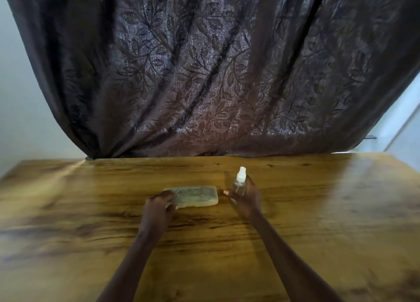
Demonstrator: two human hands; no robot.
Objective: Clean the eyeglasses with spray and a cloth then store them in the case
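Note:
A flat, translucent yellowish case (195, 196) lies closed on the wooden table (318, 222), near the middle. My left hand (159, 207) grips its left end, fingers over the lid and thumb at the front edge. Just right of the case stands a small clear spray bottle (240, 183) with a white pump top, upright. My right hand (246, 198) is wrapped round the bottle's body from the right and behind, thumb pointing left. Something patterned shows dimly through the case lid; I cannot tell what it is. No eyeglasses or cloth are visible outside the case.
A dark brown leaf-patterned curtain (216, 74) hangs right behind the table's far edge. Pale walls show at the left and right. The glossy tabletop stretches wide on both sides of my hands and toward me.

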